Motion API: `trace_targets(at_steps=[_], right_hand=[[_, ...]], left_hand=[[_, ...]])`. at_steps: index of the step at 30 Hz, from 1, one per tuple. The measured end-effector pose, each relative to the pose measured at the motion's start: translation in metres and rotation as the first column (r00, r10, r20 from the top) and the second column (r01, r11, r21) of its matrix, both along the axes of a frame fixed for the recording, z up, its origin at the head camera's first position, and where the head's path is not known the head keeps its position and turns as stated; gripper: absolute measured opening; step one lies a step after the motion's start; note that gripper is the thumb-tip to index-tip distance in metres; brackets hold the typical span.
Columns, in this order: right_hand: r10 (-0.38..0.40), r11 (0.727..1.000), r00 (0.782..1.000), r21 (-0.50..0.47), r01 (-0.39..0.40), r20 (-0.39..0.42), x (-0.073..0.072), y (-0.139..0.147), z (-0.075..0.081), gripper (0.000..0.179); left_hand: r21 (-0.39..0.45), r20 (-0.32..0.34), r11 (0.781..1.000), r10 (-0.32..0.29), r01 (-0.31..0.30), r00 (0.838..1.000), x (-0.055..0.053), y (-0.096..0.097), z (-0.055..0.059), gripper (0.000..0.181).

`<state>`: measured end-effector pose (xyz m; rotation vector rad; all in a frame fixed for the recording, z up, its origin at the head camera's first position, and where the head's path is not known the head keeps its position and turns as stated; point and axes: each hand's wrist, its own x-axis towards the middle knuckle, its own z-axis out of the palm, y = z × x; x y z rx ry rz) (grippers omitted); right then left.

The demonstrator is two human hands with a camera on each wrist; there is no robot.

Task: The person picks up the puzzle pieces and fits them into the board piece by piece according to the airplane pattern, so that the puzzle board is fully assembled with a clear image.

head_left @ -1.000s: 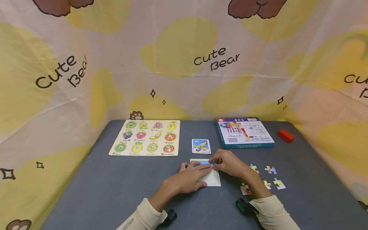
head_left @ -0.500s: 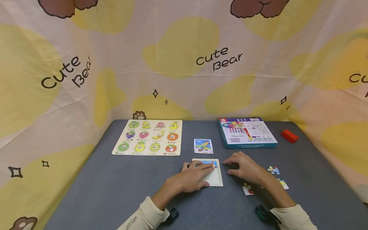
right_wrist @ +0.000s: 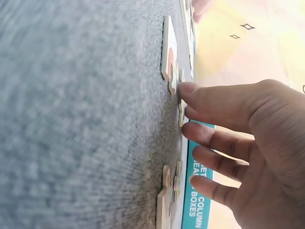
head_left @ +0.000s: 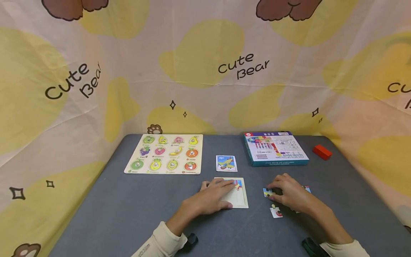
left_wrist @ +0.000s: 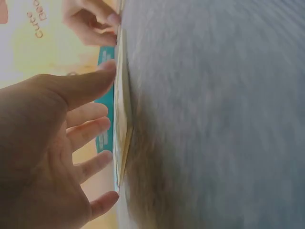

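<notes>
My left hand (head_left: 212, 196) lies with fingers extended over a small pale puzzle tray (head_left: 239, 201), fingertips at its upper part and thumb by its lower edge. Blue and red picture pieces (head_left: 238, 184) show in the tray's upper right; the rest of that row is under the fingers. To the right, my right hand (head_left: 293, 194) pinches a blue-and-yellow jigsaw piece (head_left: 267, 192) between thumb and index finger, low at the table. Just below it lies another jigsaw piece (head_left: 276, 211) with a red patch. Further pieces (head_left: 307, 188) are partly covered by the right hand.
A picture card of a yellow airplane (head_left: 226, 164) lies beyond the tray. Back left is a fruit board (head_left: 163, 154); back right are a flat boxed set (head_left: 277, 150) and a red block (head_left: 322, 152). A printed cloth (head_left: 199, 53) hangs behind the grey table (head_left: 144, 207).
My right hand has left the tray's upper right corner and moved right to the loose pieces, where it pinches one that now sits further left. The left hand stays on the tray.
</notes>
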<state>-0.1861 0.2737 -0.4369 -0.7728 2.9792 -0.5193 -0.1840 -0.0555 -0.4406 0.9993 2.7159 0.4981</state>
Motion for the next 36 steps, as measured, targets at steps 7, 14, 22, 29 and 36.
trace_targets(at_steps=[7,14,22,29,36], right_hand=[[-0.019,1.000,1.000,0.021,0.019,-0.006,0.002,0.004,0.000,0.021],[-0.046,0.999,0.998,0.016,0.046,0.032,0.003,0.005,0.001,0.018],[-0.040,0.999,0.999,-0.006,0.040,-0.006,0.002,0.003,0.001,0.016],[-0.044,0.999,0.999,-0.005,0.044,-0.014,0.003,-0.001,0.002,0.017],[-0.032,0.999,0.999,-0.019,0.032,-0.026,0.001,-0.016,0.004,0.016]], left_hand=[[0.069,0.035,0.996,0.059,-0.061,0.998,-0.002,-0.025,0.000,0.070],[0.073,0.049,0.994,0.078,-0.082,0.996,-0.005,-0.039,-0.002,0.073],[0.061,0.069,0.994,0.087,-0.092,0.994,-0.008,-0.043,-0.005,0.076],[0.061,0.085,0.994,0.085,-0.090,0.993,-0.007,-0.043,-0.001,0.076],[0.061,0.092,0.994,0.087,-0.093,0.992,-0.005,-0.044,0.000,0.076]])
